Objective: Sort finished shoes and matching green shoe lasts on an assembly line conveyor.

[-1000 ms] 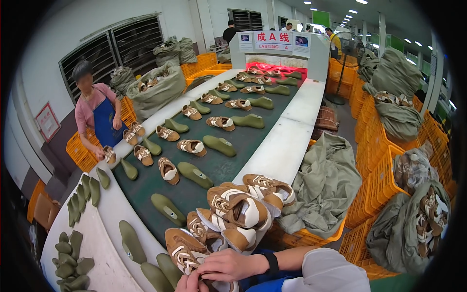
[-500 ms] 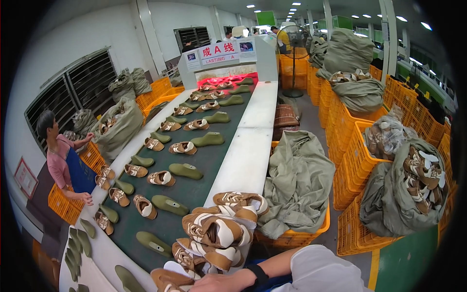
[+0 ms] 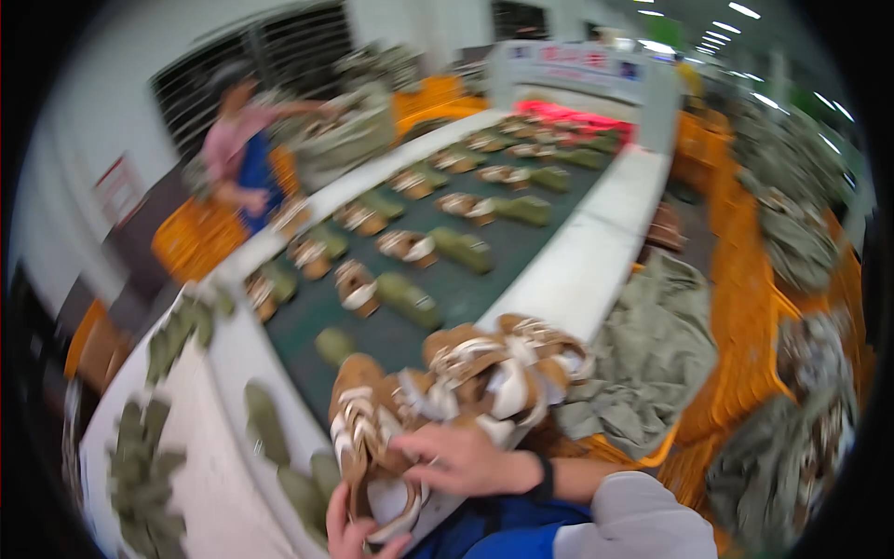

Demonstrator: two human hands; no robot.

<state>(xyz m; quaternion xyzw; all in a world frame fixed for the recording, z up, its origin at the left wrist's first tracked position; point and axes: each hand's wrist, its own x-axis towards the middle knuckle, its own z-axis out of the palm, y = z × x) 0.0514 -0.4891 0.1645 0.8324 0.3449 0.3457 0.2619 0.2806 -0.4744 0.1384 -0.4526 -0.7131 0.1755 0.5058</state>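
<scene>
A brown and white lace-up shoe (image 3: 357, 402) lies tilted before me at the near end of the conveyor, toe pointing away. My left hand (image 3: 358, 533), partly cut off by the lower edge, grips its heel end. My right hand (image 3: 466, 459), with a black band at the wrist, has its fingers closed on the shoe's side near the collar opening. Just beyond my right hand is a heap of similar shoes (image 3: 507, 373) on the belt's right edge. Green shoe lasts (image 3: 265, 424) lie to the left of the held shoe. Motion blurs the picture somewhat.
The green belt (image 3: 312, 349) carries rows of shoes and lasts away toward a red-lit machine opening (image 3: 577, 119). More lasts (image 3: 144, 456) cluster on the white left table. A co-worker (image 3: 244, 149) stands across the belt, reaching toward a sack. Orange crates (image 3: 736, 373) and a grey-green cloth (image 3: 643, 359) stand at right.
My view has swung left, shifting the scene rightward. My left hand has come into view, and both hands are now on one shoe. The co-worker's arm now stretches toward the sack.
</scene>
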